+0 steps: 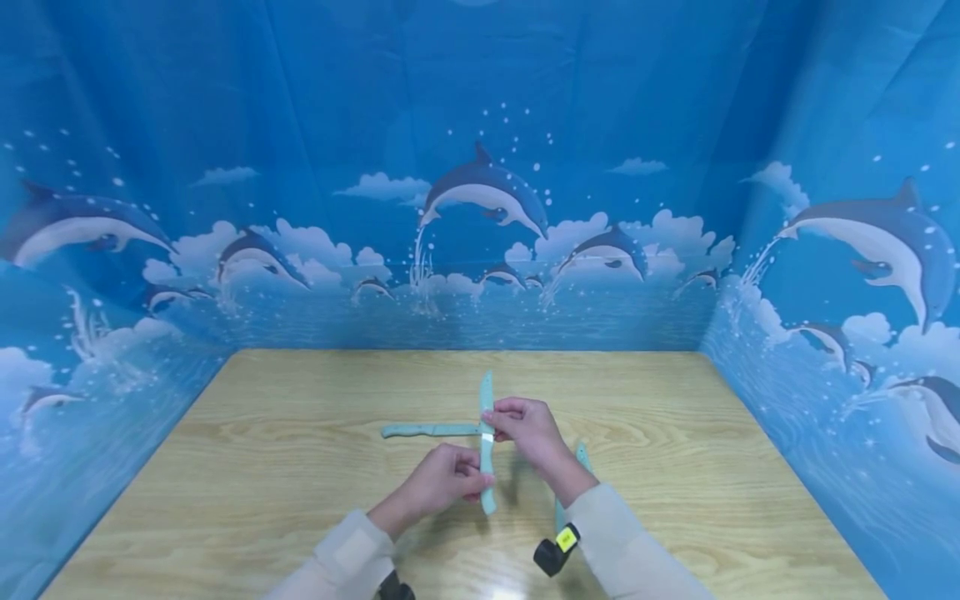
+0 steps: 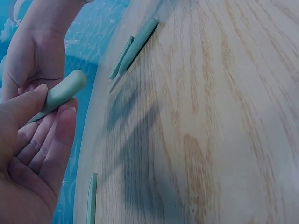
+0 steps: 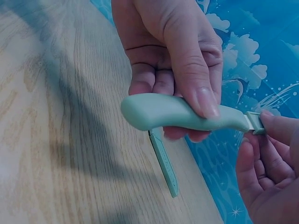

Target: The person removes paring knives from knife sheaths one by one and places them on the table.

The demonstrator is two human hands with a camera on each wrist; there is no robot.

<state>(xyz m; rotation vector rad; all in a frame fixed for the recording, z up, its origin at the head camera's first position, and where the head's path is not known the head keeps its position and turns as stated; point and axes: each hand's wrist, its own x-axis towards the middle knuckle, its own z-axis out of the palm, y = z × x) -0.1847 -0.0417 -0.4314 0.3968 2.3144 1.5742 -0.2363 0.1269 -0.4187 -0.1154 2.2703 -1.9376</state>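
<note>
At the far left we see a printed cloth backdrop [image 1: 97,225] with leaping dolphins (it runs across the back and down the right side too), bordering a wood-grained desk [image 1: 262,467]. Next comes a pale left sleeve [image 1: 345,550], its cuff ending at the wrist, with a dark device [image 1: 393,588] just below.

Beyond the left hand, a green knife [image 1: 420,430] lies crosswise on the desk; in the head view its right end meets the outline of the held knife. The left hand [image 1: 442,481] pinches the lower part of that held knife [image 1: 487,400], with the thumb against the handle [image 3: 163,112] and fingers on the other side.

The held knife is a matching pale green, raised above the desk between both hands, its handle towards us and its sheath pointing away. A bright strip shows where the two parts meet. The right hand [image 1: 528,433] pinches the sheath just past that strip, between thumb and fingers.

Further right, more green pieces [image 1: 582,455] lie on the desk (whether one knife or two, we cannot tell), partly covered by the right forearm. Last come a yellow-labelled device [image 1: 555,552] and the right sleeve [image 1: 637,550].
</note>
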